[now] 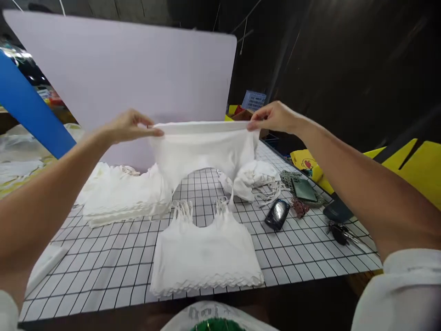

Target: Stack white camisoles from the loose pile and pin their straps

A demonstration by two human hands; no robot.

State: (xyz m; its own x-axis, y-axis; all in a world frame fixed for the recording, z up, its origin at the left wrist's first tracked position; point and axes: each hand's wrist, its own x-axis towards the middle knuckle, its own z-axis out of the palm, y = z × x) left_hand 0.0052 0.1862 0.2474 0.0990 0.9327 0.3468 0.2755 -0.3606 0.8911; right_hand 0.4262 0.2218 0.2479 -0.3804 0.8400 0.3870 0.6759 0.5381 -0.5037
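A white camisole top (203,147) hangs upside down between my hands, its hem stretched level and its straps dangling. My left hand (132,126) pinches the hem at one corner, thumb and fingers closed. At the opposite corner my right hand (272,117) grips the same hem. Below it, a neat stack of white camisole tops (206,257) lies flat near the table's front edge, straps pointing away from me. Another pile of white garments (126,193) sits to the left. Behind the hanging top, on the right, is a crumpled white bundle with loose straps (257,179).
The table (117,257) has a black grid on white. A black shiny object (277,214), a dark green phone-like slab (304,190) and scissors (347,234) lie on the right. A pale upright board (138,73) stands behind; a blue bar (34,105) slants at left.
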